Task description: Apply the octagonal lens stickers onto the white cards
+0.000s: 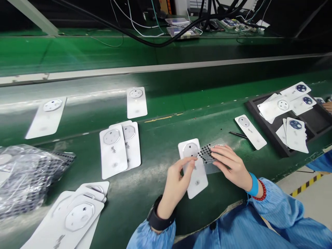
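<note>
A white phone back cover with a round camera ring lies flat on the green bench in front of me. My left hand is over its left edge, thumb and index finger pinched together near the ring; whatever is between the tips is too small to make out. My right hand holds a clear sheet of small black dots at the cover's right side, fingers laid over the sheet's right part. The sheet's left edge overlaps the cover by the ring. A clear film piece shows beneath the right hand.
Several white covers lie left, with a fanned stack nearer. A plastic bag of dotted sheets sits far left. Right are a single cover, black tweezers and a black tray of covers. Another person's hand shows at the right edge.
</note>
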Demonstrator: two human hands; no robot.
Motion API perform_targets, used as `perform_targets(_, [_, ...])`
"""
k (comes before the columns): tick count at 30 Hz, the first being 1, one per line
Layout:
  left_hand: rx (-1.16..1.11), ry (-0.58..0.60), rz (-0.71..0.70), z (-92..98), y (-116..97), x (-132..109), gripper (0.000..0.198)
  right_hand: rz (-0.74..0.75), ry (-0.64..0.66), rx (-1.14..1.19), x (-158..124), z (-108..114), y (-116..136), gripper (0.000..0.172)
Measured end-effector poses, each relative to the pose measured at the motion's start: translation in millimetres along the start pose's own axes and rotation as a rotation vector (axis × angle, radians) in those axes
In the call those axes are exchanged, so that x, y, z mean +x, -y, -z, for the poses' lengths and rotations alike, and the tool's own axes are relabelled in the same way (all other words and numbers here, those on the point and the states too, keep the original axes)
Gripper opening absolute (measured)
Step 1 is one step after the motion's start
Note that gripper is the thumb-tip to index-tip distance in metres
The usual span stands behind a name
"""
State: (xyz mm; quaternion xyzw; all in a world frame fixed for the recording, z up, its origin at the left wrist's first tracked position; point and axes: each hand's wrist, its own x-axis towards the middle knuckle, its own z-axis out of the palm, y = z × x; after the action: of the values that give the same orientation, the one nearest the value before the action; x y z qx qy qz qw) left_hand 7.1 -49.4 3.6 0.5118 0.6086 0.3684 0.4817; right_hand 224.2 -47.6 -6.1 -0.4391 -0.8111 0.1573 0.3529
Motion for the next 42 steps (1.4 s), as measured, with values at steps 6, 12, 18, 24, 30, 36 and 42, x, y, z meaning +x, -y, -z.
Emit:
perform_targets(6, [-0.148, 0.109, 0.036, -20.1, -5.6, -4.2, 0.030, 0.020, 0.037, 0.029, 7.8, 3.5, 13.1, 0.033])
perform_targets(12, [-0.217, 0.150, 0.095, -24.2, 0.8, -3.9, 0.032, 0.108, -0.009, 0.092, 16.3, -6.4, 20.5, 0.016])
perform_targets(18, [-0.213, 0.148, 0.121, -29.1, -0.3, -4.9, 0.031, 0.129, 0.032, -0.014, 16.5, -14.3, 24.0, 0.016])
perform_targets(24, [-0.168, 0.148, 0.110, -18.5, -0.3, -2.2, 0.030, -0.015, 0.105, 0.119, 6.9, -15.0, 11.2, 0.015])
perform_targets(30, [-0.145, 0.010, 0.094, 12.4, 2.4, -18.5, 0.063, -0.156, 0.094, 0.145, -3.8, -9.7, -24.1, 0.013])
perform_targets(36, [-0.297, 0.021, 0.118, 6.9, -21.8, -34.7, 0.056, -0.185, -0.073, 0.200, 19.1, 8.7, 14.6, 0.010])
perform_targets(42, [-0.271, 0.147, 0.002, -9.2, -37.4, -38.5, 0.026, 0.004, -0.161, 0.160, 43.4, 4.2, 63.2, 0.013])
